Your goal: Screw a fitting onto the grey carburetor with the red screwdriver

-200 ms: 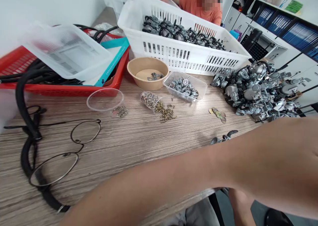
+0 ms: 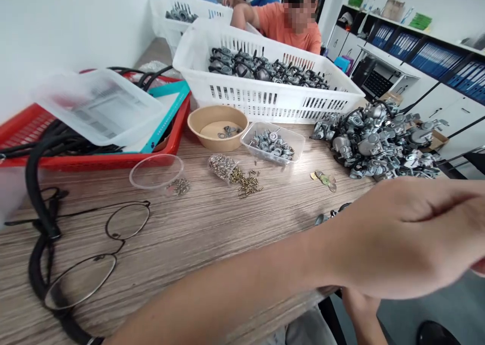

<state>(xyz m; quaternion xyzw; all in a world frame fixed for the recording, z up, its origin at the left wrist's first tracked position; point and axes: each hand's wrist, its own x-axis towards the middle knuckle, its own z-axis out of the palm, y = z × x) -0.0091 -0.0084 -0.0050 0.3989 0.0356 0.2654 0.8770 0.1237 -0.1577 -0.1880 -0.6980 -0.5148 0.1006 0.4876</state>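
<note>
My left forearm crosses the view from the lower left, and my left hand [image 2: 401,239] reaches the right edge. Its fingers look curled, with their ends cut off by the edge. A small red bit [image 2: 480,267] shows beneath them, too little of it to name. Below, my right hand [image 2: 358,302] is mostly covered by the left; its fingers are hidden. A small metal part [image 2: 321,218] with a dark lever lies on the table just behind my left wrist, partly covered. Several round metal discs [image 2: 323,178] lie beyond it, near a heap of metal carburetor-like assemblies [image 2: 373,143].
Behind stands a white crate [image 2: 242,92] of metal parts. Before it are a tan bowl [image 2: 197,125], a clear tray [image 2: 299,150] and spilled brass screws [image 2: 248,184]. Glasses [image 2: 115,254], black hoses and a red basket [image 2: 151,160] occupy the left. A person in orange [image 2: 273,24] sits opposite.
The view has tilted up, showing more of the room and people behind the crate. My left hand has come in from the right edge, so its back and curled knuckles now show.
</note>
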